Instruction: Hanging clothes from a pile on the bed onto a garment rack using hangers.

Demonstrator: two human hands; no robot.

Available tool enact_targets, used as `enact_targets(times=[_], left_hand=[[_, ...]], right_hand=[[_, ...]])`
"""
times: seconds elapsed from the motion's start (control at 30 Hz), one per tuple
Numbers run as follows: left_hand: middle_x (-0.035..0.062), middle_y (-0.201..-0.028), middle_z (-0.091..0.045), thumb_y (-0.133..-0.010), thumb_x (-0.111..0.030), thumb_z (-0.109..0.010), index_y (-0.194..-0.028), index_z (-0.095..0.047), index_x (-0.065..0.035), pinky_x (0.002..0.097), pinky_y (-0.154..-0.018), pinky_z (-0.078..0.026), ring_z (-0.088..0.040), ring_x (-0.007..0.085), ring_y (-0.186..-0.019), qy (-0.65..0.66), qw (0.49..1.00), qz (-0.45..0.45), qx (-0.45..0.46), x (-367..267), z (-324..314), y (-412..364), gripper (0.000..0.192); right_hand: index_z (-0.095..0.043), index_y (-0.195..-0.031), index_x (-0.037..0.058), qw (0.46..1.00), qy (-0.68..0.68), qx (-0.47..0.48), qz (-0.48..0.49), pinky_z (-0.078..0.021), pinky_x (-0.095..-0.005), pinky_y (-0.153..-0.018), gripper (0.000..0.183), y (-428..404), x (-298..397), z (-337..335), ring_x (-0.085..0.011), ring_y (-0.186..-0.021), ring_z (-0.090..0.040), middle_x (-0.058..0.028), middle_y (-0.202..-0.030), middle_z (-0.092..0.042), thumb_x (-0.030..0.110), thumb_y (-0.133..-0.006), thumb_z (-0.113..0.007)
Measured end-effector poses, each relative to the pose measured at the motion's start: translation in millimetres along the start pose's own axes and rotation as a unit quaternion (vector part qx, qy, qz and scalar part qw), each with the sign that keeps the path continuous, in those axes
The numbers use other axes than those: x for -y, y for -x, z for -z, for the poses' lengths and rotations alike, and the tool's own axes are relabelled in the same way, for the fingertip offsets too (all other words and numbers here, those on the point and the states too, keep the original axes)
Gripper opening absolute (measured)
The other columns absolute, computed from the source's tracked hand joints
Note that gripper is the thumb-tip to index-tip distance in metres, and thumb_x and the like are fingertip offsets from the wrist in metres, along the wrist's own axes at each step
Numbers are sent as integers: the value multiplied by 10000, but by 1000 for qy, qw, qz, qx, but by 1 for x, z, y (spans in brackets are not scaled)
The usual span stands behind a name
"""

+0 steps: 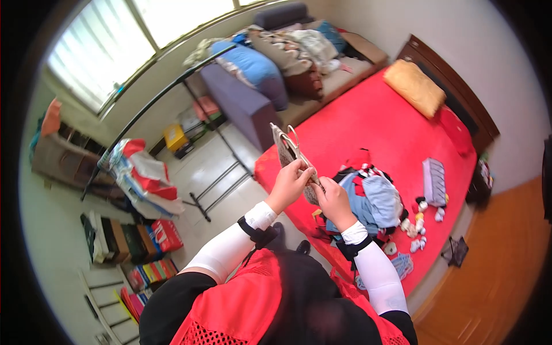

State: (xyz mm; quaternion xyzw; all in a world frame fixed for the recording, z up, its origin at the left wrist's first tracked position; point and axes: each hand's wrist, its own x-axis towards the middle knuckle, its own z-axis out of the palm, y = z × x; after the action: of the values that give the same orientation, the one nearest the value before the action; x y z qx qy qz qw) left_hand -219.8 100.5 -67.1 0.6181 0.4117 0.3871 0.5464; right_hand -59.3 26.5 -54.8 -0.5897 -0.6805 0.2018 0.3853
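Note:
Over the near edge of the bed, my left hand (290, 184) grips a pale clothes hanger (297, 151) together with a grey-brown patterned cloth item (283, 150). Close beside it, my right hand (333, 202) pinches the lower end of the same cloth and hanger. The hanger's hook points up and away from me. My fingers hide part of the cloth, so its kind is unclear. Just beyond my right hand lies a heap of clothes (381, 200), with light blue denim on top, on the red bedsheet (340, 125).
Small rolled socks (416, 224), a lilac fabric box (433, 181) and blue hangers (403, 265) lie on the bed. A black garment rack (151, 103) stands left, with a red-and-white item (148, 172) at its end. Behind is a cushion-laden sofa (246, 103); boxes (125, 239) line the left wall.

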Motion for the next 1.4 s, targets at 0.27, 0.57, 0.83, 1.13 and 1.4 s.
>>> enact_targets(times=[0.27, 0.57, 0.83, 1.13, 1.4], left_hand=[[122, -833, -727, -980, -174, -687, -979, -645, 21, 338, -683, -553, -728, 194, -740, -50, 980, 21, -192, 15, 124, 28, 199], [115, -863, -760, -971, -192, -688, -1031, -699, 10, 326, -699, -575, -753, 191, -737, -135, 941, -10, -310, 25, 314, 29, 211], [147, -901, -770, -953, -212, -666, -1058, -741, 12, 337, -728, -571, -755, 223, -794, -173, 910, -4, -377, 18, 479, 32, 259], [151, -842, -757, -935, -234, -695, -1058, -762, -2, 336, -687, -560, -730, 223, -732, -198, 873, 48, -443, 40, 567, 67, 271], [167, -850, -761, -918, -227, -708, -1042, -780, -3, 356, -702, -562, -736, 251, -732, -252, 821, 94, -503, 53, 595, 112, 266]], right_hand=[[-603, -1017, 26, 979, -107, 154, 80, -485, -548, -741, 175, -62, 45, -103, -479, -877, -626, -242, -920, -644, 174, -1015, -510], [-601, -1098, 11, 950, -165, 228, 133, -484, -526, -790, 191, -159, 132, -267, -483, -927, -617, -264, -955, -629, 138, -1014, -486], [-588, -1063, 2, 939, -181, 245, 162, -476, -525, -790, 171, -231, 235, -395, -478, -917, -613, -257, -960, -640, 147, -1012, -511], [-611, -1083, -15, 927, -189, 265, 186, -522, -451, -751, 168, -238, 280, -496, -408, -815, -663, -225, -929, -680, 125, -999, -573], [-575, -1032, 7, 896, -218, 350, 163, -492, -529, -758, 162, -216, 311, -543, -481, -871, -626, -256, -924, -650, 159, -982, -601]])
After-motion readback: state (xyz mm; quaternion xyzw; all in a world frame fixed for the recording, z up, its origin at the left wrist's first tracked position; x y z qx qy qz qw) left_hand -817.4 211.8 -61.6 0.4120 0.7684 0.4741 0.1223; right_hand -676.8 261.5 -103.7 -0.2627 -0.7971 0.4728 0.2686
